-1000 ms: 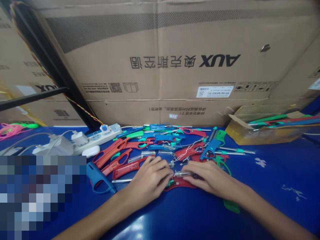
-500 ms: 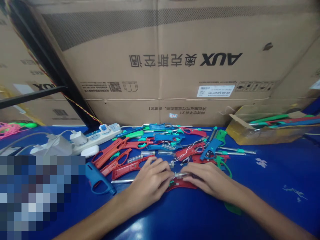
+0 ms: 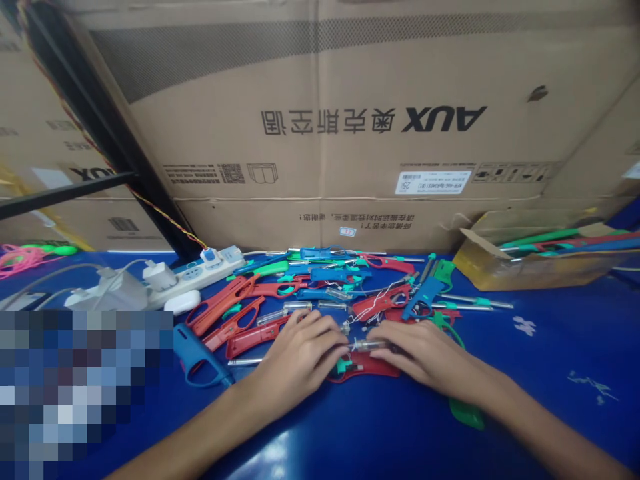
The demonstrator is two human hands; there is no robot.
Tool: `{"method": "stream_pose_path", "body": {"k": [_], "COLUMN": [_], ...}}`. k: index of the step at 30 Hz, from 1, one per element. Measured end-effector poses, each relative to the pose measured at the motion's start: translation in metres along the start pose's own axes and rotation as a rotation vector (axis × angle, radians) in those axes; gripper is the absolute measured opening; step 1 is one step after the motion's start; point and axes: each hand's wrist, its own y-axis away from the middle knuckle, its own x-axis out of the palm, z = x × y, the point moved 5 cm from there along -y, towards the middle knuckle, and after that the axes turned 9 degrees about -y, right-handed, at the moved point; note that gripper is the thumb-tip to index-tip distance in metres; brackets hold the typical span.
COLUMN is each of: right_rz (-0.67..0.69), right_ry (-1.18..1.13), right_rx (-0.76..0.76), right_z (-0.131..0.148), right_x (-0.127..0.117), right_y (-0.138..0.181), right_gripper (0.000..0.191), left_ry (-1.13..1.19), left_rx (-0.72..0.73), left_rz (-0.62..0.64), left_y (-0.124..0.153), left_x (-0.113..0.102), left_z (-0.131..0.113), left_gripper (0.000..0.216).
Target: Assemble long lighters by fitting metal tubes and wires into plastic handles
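Between my two hands is a small clear lighter fuel tank (image 3: 369, 345) with a pale fitting at its left end. My right hand (image 3: 423, 350) is closed on the tank, thumb below and fingers above. My left hand (image 3: 307, 350) pinches close at the fitting end; its fingertips hide what exactly they grip. Just below lies a red lighter shell half (image 3: 367, 368) with a green trigger piece (image 3: 344, 365) in it, partly covered by both hands. A metal lighter tube (image 3: 245, 362) sticks out to the left from behind my left hand.
Red and blue lighter shells (image 3: 383, 301), clear tanks and metal tubes are heaped behind my hands. A cardboard box (image 3: 530, 273) of lighters stands at the right. At the left are a white power strip (image 3: 207, 267) with chargers and a blue lighter shell (image 3: 200, 357).
The clear tank has risen slightly and shows more between my hands. More of the red shell half and its green piece is visible beneath. The view has shifted slightly.
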Motion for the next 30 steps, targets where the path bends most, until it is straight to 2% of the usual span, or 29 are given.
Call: {"method": "stream_pose_path", "body": {"k": [12, 30], "right_rz": [0.013, 0.015], "right_ry": [-0.001, -0.115], "right_rx": [-0.035, 0.022], "right_z": [0.0065, 0.0034], "right_x": [-0.0001, 0.0023], "right_y": [-0.0006, 0.0007], "right_gripper": [0.030, 0.027], "left_ry": [-0.010, -0.014], "left_rx": [0.021, 0.030], "left_rz": [-0.004, 0.004], "left_y": [0.0009, 0.0014], "left_x": [0.0020, -0.0018], "left_z": [-0.0017, -0.0050], "left_gripper": [0.017, 0.019]}}
